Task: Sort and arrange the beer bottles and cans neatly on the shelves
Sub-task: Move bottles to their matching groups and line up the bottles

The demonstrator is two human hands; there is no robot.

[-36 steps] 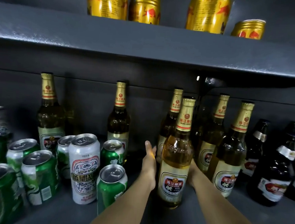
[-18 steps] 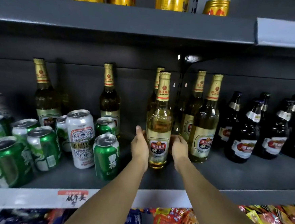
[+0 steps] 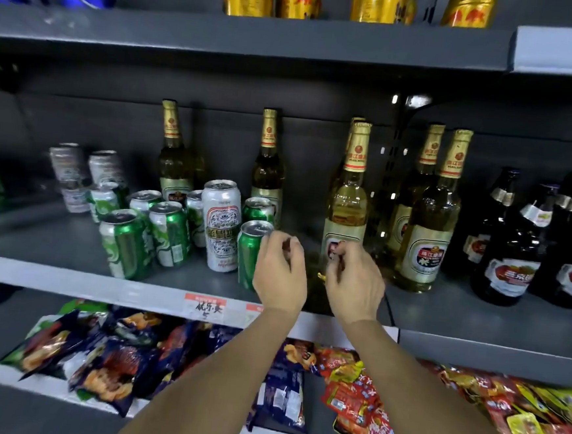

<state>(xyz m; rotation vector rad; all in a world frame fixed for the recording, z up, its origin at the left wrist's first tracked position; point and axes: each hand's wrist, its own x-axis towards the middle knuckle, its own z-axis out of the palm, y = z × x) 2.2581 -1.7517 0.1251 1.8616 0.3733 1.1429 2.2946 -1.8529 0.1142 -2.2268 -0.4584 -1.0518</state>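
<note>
On the middle shelf, the gold-foil beer bottles stand upright along the back wall, dark bottles grouped at the right, so like sits with like. The pale bottle stands in front of another of its kind, near the shelf edge, label forward; probably lined up as a front row. Green cans and a tall white can are bunched loosely left of it, not yet in rows. Left hand hangs just in front of the nearest green can, fingers loosely curled, holding nothing. Right hand is in front of the pale bottle's base, fingers also curled; contact with the glass can't be confirmed, looks apart.
</note>
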